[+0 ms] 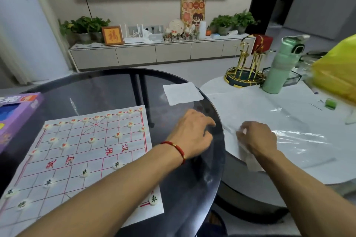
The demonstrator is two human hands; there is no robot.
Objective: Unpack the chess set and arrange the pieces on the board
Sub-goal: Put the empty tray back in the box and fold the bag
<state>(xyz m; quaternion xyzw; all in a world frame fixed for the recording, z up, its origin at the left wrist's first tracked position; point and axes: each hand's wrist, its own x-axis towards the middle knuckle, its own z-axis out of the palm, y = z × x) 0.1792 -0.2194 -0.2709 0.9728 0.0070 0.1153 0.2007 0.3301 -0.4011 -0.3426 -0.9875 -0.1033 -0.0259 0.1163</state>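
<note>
While the board (82, 158) lies flat on the dark glass surface (119, 86), both hands work to its right, off the sheet. Red pieces (92, 139) fill the board's far rows; only a few black pieces (84, 173) stand on the near half, so the arranging looks roughly half done by my reckoning. Just right of the board, the left hand (190, 134) rests near the round rim, fingers (209, 122) curled and pointing away from the board toward the clear bag (289, 136); whether they pinch the film I cannot tell. Further right of the board, the right hand (257, 137) pinches the bag's crumpled near edge, fingers closed on it. The bag stretches out rightward, away from the board, across a white surface (240, 102) that touches the glass one. Any pieces left in it are too blurred to make out. The right hand is the nearer to the bag. Left of the board sits a purple box (17, 117); beyond it a white paper (182, 93). Far right of the board stand a green bottle (280, 65) and a gold rack (244, 71). A TV cabinet (154, 54) lines the back wall
</note>
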